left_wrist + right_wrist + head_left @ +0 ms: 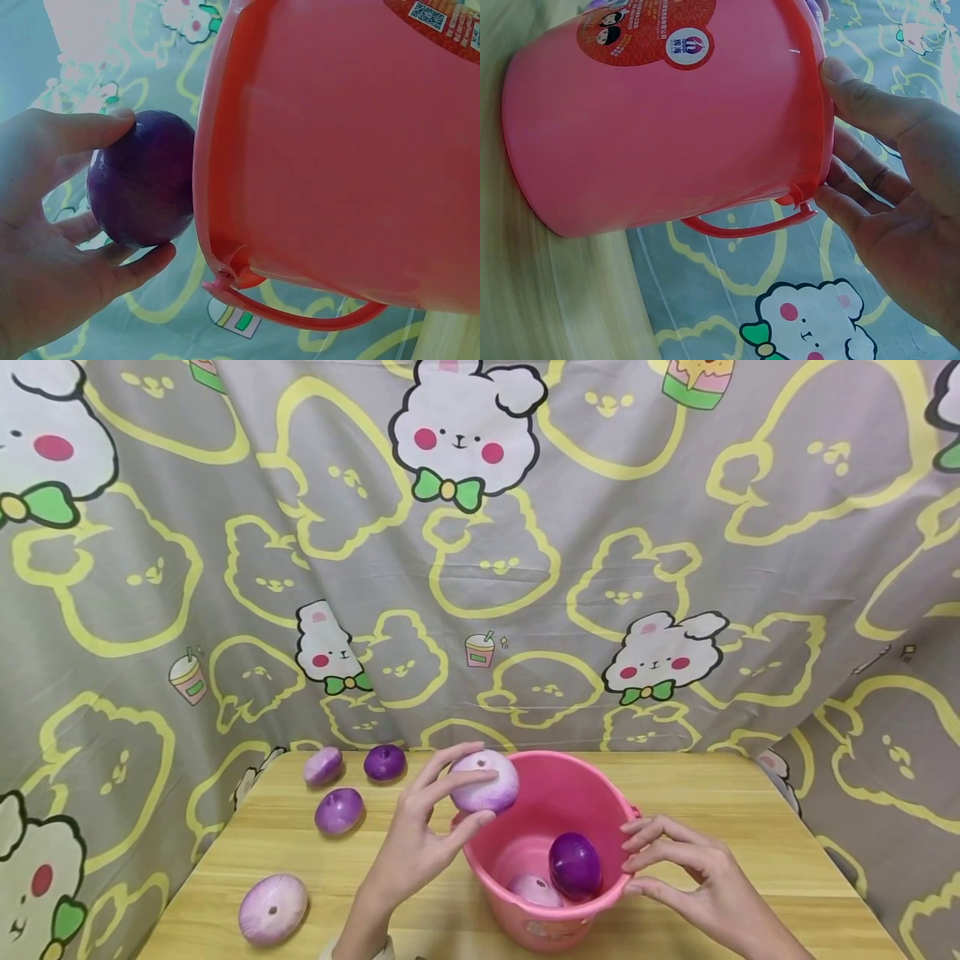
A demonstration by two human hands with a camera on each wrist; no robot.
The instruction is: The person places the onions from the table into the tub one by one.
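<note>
Clearly, the left hand (420, 831) has its fingers clamped on a pale onion (501, 795) at the ten o'clock side of the pink bucket (573, 789), thumb at the onion's six o'clock, other fingers over its top. At three to four o'clock, the right hand (701, 864) grips the rim, thumb spread from fingers. Inside, a dark onion (576, 864) partly hides a lighter one (528, 888) at its eight o'clock. Whether the held onion touches the rim is hard to tell; both forearms are cut off. The left wrist view reveals its deep-purple side and the hanging handle (300, 319); the right wrist view, the label (645, 41), blurred from the head.
</note>
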